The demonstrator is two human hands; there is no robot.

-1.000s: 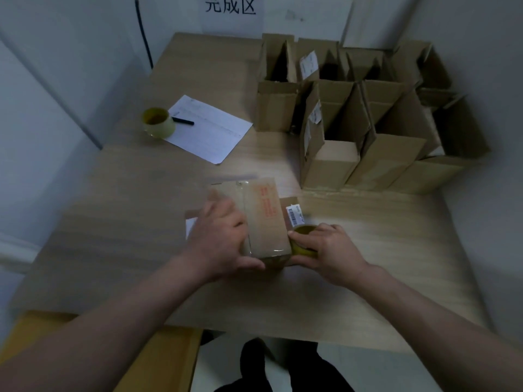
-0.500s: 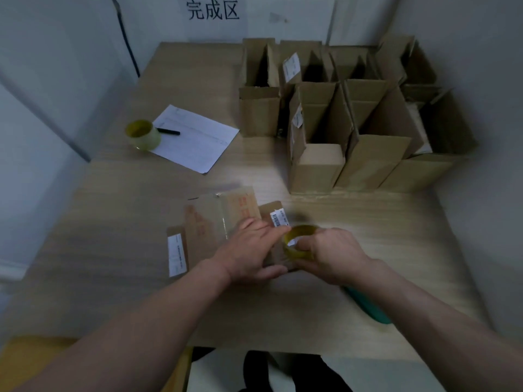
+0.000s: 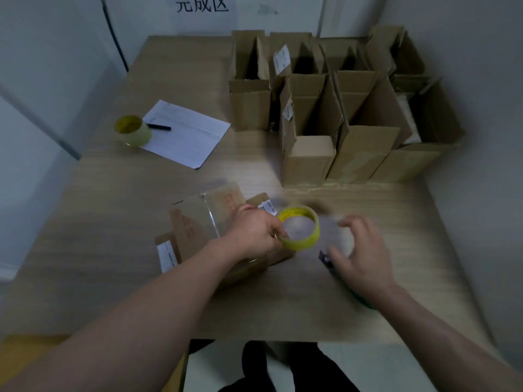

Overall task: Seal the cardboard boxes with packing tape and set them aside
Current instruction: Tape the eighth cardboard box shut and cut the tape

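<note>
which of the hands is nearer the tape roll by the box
Left. The left hand grips the near-left edge of the tape roll; the right hand hovers apart to its right, fingers spread, not touching it.

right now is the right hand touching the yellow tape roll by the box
Apart. The head view shows bare table between the right hand and the yellow tape roll, which the left hand holds.

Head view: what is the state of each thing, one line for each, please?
box: flat on table, tape over top
tape roll: held by left hand
right hand: open, blurred, holds nothing
second tape roll: resting beside paper
rear boxes: standing, flaps open
</note>
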